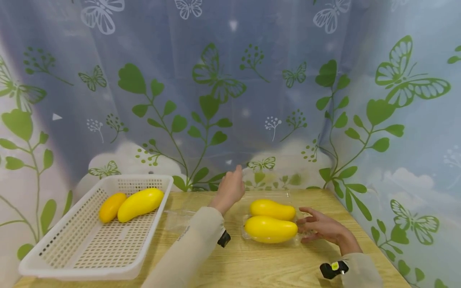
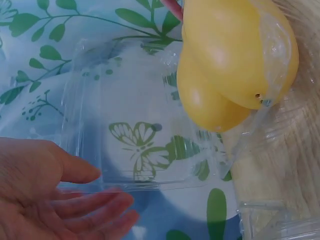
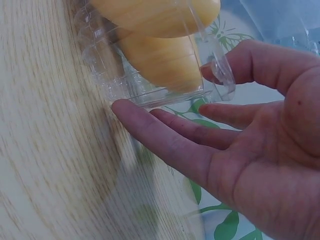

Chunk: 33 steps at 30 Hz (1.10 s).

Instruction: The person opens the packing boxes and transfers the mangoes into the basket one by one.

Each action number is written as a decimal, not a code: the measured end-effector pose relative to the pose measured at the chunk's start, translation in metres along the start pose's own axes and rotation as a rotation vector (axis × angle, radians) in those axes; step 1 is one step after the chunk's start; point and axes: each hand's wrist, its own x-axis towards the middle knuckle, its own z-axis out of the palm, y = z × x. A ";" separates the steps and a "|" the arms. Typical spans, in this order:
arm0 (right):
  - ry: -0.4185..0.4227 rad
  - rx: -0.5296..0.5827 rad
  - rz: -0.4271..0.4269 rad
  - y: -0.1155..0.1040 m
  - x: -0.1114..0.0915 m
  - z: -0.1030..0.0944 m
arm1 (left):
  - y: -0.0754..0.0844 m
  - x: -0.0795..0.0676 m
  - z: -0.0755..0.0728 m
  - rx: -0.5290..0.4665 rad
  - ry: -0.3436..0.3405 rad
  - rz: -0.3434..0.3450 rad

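Note:
Two yellow mango-like fruits, a rear one [image 1: 270,209] and a front one [image 1: 271,229], lie side by side in a clear plastic clamshell box [image 3: 150,97] on the table. The box's transparent lid [image 2: 90,110] stands raised at the back. My left hand [image 1: 230,189] is at the lid's left edge, index finger extended upward; in the left wrist view the thumb and fingers lie loosely by the lid's border. My right hand [image 1: 325,229] is at the right end of the box. Its fingers are spread, with thumb and fingertips touching the rim and end wall.
A white perforated basket [image 1: 108,266] stands on the left, holding an orange-yellow fruit [image 1: 112,207] and a longer yellow fruit [image 1: 140,204]. More clear plastic packaging [image 1: 176,220] lies between basket and left forearm. A butterfly-patterned curtain [image 1: 252,100] hangs right behind the wooden table [image 1: 248,266].

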 end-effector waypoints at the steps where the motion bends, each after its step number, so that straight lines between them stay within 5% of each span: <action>1: 0.000 -0.001 0.000 0.000 0.000 0.000 | -0.001 0.001 0.000 -0.009 -0.002 -0.002; 9: 0.004 -0.009 -0.001 0.001 0.001 0.000 | -0.003 0.003 -0.001 -0.073 -0.005 -0.037; 16: -0.001 -0.014 -0.006 0.002 0.001 -0.001 | -0.003 -0.001 0.000 -0.029 -0.001 -0.018; 33: -0.001 -0.030 0.011 -0.002 -0.003 0.001 | 0.015 -0.027 0.019 0.047 -0.387 0.047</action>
